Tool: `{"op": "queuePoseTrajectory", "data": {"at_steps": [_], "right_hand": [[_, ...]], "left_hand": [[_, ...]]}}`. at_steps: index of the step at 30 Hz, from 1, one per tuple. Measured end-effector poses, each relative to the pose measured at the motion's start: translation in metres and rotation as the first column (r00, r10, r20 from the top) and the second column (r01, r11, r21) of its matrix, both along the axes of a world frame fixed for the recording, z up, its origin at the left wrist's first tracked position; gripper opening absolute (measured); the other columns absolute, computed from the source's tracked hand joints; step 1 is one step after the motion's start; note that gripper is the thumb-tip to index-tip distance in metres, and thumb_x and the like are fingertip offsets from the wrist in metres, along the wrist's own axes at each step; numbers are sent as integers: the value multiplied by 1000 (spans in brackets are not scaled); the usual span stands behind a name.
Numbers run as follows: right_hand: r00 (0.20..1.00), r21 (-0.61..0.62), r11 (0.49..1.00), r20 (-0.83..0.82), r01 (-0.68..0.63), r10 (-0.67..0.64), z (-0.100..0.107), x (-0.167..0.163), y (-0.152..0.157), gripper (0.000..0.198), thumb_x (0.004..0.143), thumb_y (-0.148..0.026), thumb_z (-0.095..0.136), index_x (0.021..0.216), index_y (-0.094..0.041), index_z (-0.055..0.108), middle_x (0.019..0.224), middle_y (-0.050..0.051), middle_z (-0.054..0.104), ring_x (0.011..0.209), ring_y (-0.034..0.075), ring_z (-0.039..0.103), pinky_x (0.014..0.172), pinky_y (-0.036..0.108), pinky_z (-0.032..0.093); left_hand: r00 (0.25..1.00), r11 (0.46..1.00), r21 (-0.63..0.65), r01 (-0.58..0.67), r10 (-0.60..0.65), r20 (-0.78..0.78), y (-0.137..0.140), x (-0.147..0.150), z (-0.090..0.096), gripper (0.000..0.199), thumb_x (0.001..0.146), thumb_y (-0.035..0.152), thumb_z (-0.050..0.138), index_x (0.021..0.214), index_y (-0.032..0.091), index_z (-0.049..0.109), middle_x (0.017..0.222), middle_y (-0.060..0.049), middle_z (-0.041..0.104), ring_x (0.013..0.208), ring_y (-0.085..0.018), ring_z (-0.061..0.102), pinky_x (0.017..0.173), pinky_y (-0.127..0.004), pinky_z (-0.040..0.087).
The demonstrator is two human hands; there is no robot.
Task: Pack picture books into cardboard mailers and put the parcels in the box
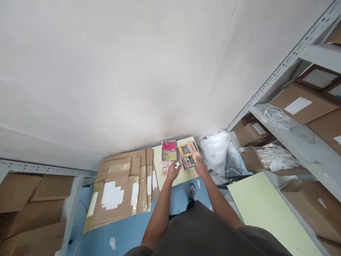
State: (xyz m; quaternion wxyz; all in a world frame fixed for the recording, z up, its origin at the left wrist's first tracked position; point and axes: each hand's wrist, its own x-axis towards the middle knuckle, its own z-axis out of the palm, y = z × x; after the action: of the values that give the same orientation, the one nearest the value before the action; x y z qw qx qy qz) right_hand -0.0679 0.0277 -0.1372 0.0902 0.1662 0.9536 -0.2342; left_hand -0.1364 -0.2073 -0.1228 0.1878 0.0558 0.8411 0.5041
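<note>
Reaching two hands, left hand [172, 171] and right hand [201, 167], toward two book stacks [169, 150].

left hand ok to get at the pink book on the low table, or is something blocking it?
Probably yes. The left hand is already at the near edge of the pink book on the low table, with nothing between them. The right hand rests on the orange book beside it, out of the way.

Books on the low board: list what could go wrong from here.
1. The orange book lies near the board's right edge under the right hand; a push might slide it off.
2. The pink book sits atop another by the left hand and could slip.
3. The flattened cartons alongside may get knocked.
</note>
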Motion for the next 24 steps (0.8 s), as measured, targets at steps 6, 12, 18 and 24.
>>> {"op": "queuePoseTrajectory", "data": {"at_steps": [6, 12, 18, 24], "right_hand": [[967, -3, 980, 163, -197, 195, -7, -4, -9, 65, 96, -21, 50, 161, -19, 48, 176, 11, 30, 164, 34, 18, 128, 57, 23], [950, -63, 958, 131, -279, 285, 6, -12, -12, 62, 94, -16, 50, 155, -19, 55, 174, 9, 34, 164, 32, 20, 129, 50, 24], [989, -116, 984, 56, -133, 140, 10, 0, -2, 60, 95, -22, 52, 155, -22, 55, 169, 9, 44, 161, 32, 29, 128, 49, 29], [844, -474, 818, -243, 326, -478, 17, 19, 12, 68, 92, -50, 57, 154, -20, 54, 143, 17, 68, 129, 35, 66, 105, 51, 56]], "left_hand": [[979, 984, -77, -160, 168, 118, 55, -20, -20, 57, 90, 34, 71, 143, 18, 63, 143, -17, 68, 113, -26, 74, 94, -38, 57], [992, 955, -290, -63, 92, 87, 64, -33, -26, 26, 89, 34, 70, 109, 19, 77, 106, -11, 81, 96, -25, 74, 85, -34, 54], [987, 957, -259, 130, -99, 128, 53, -36, -8, 18, 86, 38, 72, 85, 20, 74, 82, -5, 76, 83, -22, 71, 76, -31, 52], [947, 952, 246, 180, -236, 218, 53, -42, 15, 37, 81, 54, 72, 93, 20, 66, 82, -3, 71, 71, -18, 66, 66, -31, 55]]}}
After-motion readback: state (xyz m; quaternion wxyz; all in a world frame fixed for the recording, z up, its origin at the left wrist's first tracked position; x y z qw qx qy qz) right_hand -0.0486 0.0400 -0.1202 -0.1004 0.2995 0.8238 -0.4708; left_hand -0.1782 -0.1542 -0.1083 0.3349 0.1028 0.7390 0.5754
